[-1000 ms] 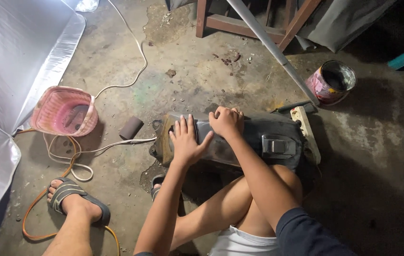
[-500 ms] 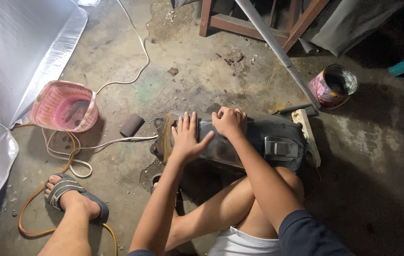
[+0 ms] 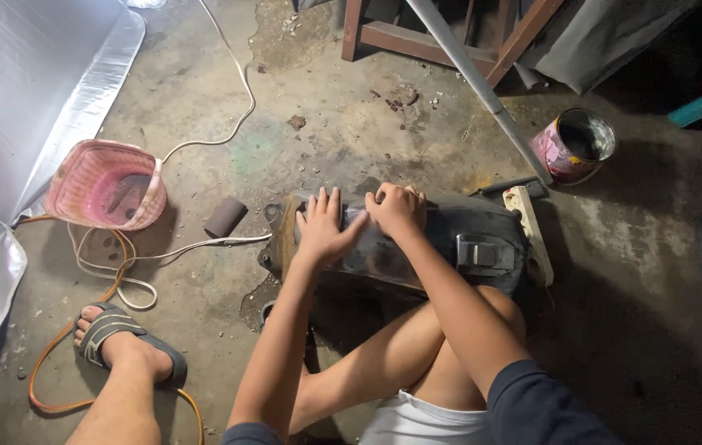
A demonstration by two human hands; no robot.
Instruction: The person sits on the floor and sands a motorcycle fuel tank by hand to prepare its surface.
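A dark, grimy metal motor housing (image 3: 450, 239) lies on its side on the concrete floor in front of my knees. My left hand (image 3: 324, 227) rests flat on its left end with the fingers spread, beside the rusty end flange (image 3: 278, 239). My right hand (image 3: 398, 208) lies curled on top of the housing, fingers bent over its far side. The two hands nearly touch. A small metal plate box (image 3: 478, 252) sits on the housing's right part.
A pink plastic basket (image 3: 105, 185) stands at the left, with a short brown cylinder (image 3: 225, 217) near it. White and orange cords (image 3: 120, 272) run across the floor. A paint tin (image 3: 575, 145), a white power strip (image 3: 532, 235), a grey pipe (image 3: 483, 86) and a silver sheet (image 3: 13, 107) surround me.
Both hands stay on the housing; the right hand's fingers have shifted slightly. The view has moved a little.
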